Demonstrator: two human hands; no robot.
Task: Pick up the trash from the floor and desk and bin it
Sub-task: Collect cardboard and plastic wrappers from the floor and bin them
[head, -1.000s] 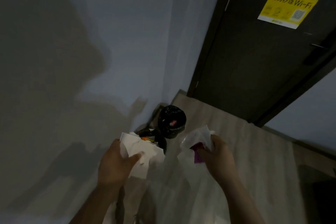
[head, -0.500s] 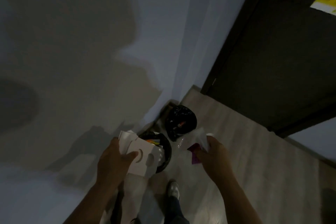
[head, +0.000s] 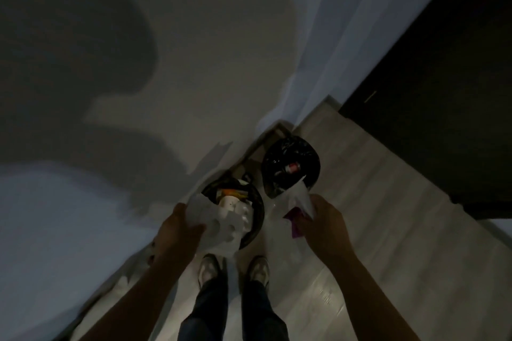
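Observation:
My left hand [head: 179, 227] grips a white cardboard cup carrier [head: 224, 225] right above the near bin [head: 256, 219], a round black bin with white and orange trash in it. My right hand [head: 322, 223] holds a clear plastic bag [head: 300, 196] together with a purple wrapper [head: 294, 223], just to the right of the near bin. A second bin [head: 313, 159] with a black liner stands farther back beside the wall; a small can lies inside it.
A pale wall [head: 194, 63] runs along the left, close to both bins. A dark door [head: 443, 91] stands at the right. My two shoes [head: 235, 268] stand on the light wooden floor [head: 374, 202] just short of the near bin.
The view has tilted down and I have stepped closer; both bins and my feet have come into view. The cup carrier has moved over the near bin's opening.

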